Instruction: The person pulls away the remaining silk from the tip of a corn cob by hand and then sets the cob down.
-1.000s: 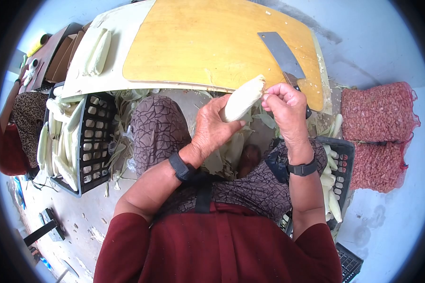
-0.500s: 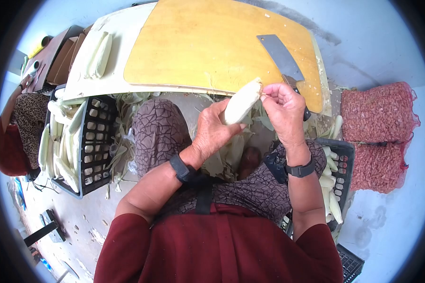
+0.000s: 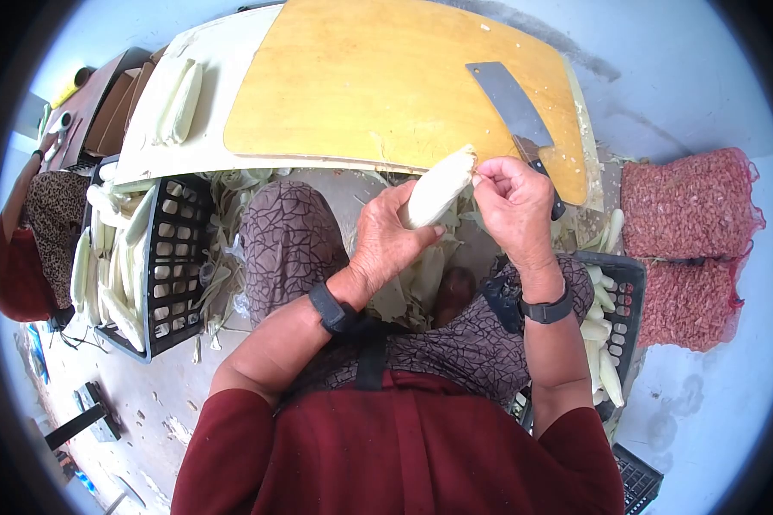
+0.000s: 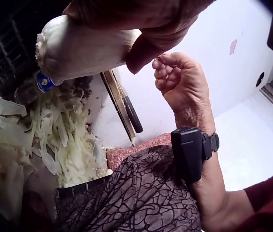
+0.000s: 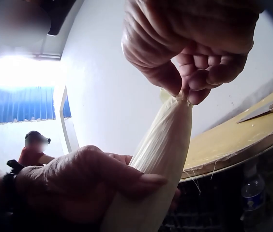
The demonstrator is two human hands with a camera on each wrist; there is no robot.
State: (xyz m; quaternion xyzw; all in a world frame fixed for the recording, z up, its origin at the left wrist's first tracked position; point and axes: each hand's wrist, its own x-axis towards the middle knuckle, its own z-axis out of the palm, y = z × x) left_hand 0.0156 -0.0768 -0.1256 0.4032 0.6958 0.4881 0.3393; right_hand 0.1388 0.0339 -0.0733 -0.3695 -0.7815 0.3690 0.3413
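Observation:
A pale husked ear of corn [image 3: 436, 190] is gripped around its lower part by the left hand [image 3: 388, 233], tip pointing up and right. At that tip, the right hand [image 3: 519, 206] has thumb and index finger pinched together. From the right wrist view, the thumb and index finger of the right hand [image 5: 194, 43] pinch the end of the husk [image 5: 168, 130], other fingers curled; the left thumb lies along its side. The left wrist view has the ear [image 4: 85, 48] in the left hand [image 4: 151, 24], with the right hand [image 4: 182, 82] beyond.
A cleaver [image 3: 511, 101] lies on the yellow board [image 3: 361, 77]. Two pale ears [image 3: 180, 101] rest on the table's white left part. Black crates of ears stand at left [image 3: 176, 257] and right [image 3: 631, 296]. Red mesh sacks [image 3: 687, 206] are far right; another person [image 3: 26, 275] is at left.
The ear and both hands have shifted slightly down and left in the head view. The right fingers stay at the ear's tip, with the hand turned slightly.

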